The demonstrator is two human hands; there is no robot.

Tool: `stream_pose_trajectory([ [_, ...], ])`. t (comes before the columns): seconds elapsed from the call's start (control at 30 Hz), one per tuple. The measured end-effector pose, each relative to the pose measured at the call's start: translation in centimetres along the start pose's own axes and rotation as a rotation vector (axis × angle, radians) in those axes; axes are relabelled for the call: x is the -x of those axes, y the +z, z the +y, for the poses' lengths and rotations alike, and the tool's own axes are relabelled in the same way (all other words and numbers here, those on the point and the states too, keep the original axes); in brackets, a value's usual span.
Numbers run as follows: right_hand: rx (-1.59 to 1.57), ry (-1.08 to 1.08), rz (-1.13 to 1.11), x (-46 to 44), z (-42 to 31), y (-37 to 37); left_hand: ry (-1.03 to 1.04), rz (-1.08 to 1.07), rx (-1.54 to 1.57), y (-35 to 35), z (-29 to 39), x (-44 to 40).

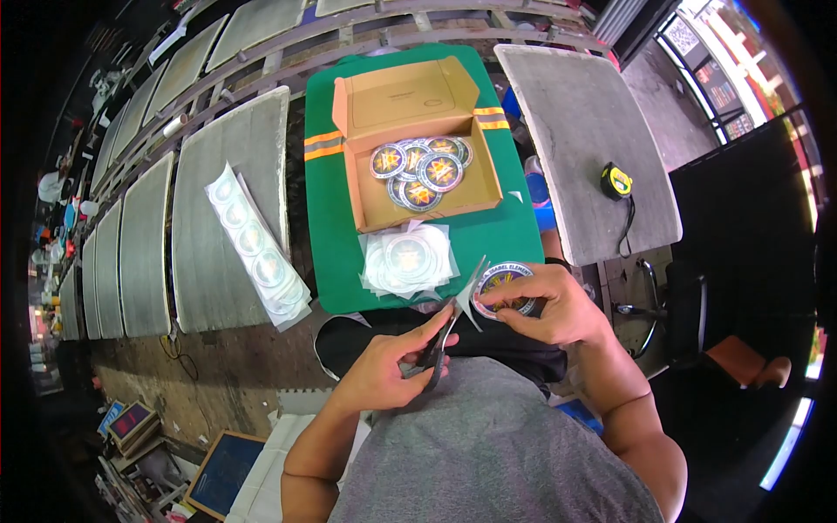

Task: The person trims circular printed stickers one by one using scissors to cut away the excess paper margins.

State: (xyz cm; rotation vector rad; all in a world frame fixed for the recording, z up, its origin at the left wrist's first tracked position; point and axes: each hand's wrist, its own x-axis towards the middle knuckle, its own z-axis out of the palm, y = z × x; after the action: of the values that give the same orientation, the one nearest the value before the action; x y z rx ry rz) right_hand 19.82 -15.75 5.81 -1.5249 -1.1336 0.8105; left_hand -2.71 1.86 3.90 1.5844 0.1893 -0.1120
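My left hand [388, 370] is closed around the dark handles of a pair of scissors [438, 359], their blades pointing up toward the right hand. Between the fingers of my right hand [562, 305] is a round printed sticker [503, 277] with a sun-like design and lettering round its rim. A thin pale offcut [467, 301] stands at the sticker's left edge, by the scissor tips. Just beyond the hands lies a pile of translucent sheets with round prints [410, 260]. Behind it, an open cardboard box [370, 202] holds several cut round stickers [438, 172].
Box and pile rest on a green-covered board [336, 261] with orange striped bands. A strip of round prints [248, 237] lies on the grey board [196, 227] to the left. On the right-hand grey board [580, 131] sits a yellow tape measure [615, 180].
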Motion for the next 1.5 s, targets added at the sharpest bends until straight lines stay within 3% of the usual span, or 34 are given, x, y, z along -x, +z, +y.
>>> stream_pose_trajectory([
  [0.2,0.033,0.003,-0.109,-0.1,-0.3,-0.5,0.022,-0.025,-0.030,-0.2,-0.6,-0.2],
  [0.3,0.025,-0.026,-0.064,-0.2,0.4,-0.9,-0.005,0.019,0.016,-0.3,-1.2,0.4],
  [0.4,0.037,0.082,0.033,-0.3,2.1,-1.6,-0.070,0.085,0.086,-1.2,-1.2,1.3],
  [0.47,-0.008,0.234,-0.204,-0.6,3.8,-2.1,-0.098,0.124,0.087,-1.9,-1.4,1.8],
  [0.5,0.017,0.199,-0.345,-1.1,5.1,-2.1,-0.109,0.141,0.069,-2.1,-1.8,2.0],
  [0.6,0.092,0.137,-0.395,-3.1,6.4,-1.8,-0.098,0.170,0.046,-2.1,-2.6,1.7],
  [0.67,-0.390,0.273,-0.061,-4.4,7.0,0.0,-0.073,0.184,0.039,-1.9,-3.0,1.6],
  [0.73,-0.642,0.287,0.047,-5.1,5.3,1.1,-0.076,0.208,0.100,-1.9,-3.2,1.6],
  [0.87,-0.684,0.348,0.040,-4.1,6.6,3.1,-0.110,0.248,0.151,-2.0,-4.3,2.1],
  [0.97,-0.474,0.349,0.083,-3.5,8.7,4.4,-0.117,0.289,0.219,-1.9,-5.1,2.3],
  [1.1,-0.198,0.258,0.215,-3.9,9.4,5.5,0.037,0.411,0.334,-2.1,-6.0,2.2],
  [1.17,0.187,0.158,0.293,-4.9,8.2,5.5,0.092,0.518,0.371,-2.2,-5.9,2.0],
  [1.37,0.489,-0.178,0.276,-7.2,7.8,7.2,0.037,0.621,0.433,-1.7,-5.5,1.2],
  [1.5,0.643,-0.195,0.113,-8.0,7.9,7.7,0.012,0.649,0.349,-1.2,-5.4,1.2],
])
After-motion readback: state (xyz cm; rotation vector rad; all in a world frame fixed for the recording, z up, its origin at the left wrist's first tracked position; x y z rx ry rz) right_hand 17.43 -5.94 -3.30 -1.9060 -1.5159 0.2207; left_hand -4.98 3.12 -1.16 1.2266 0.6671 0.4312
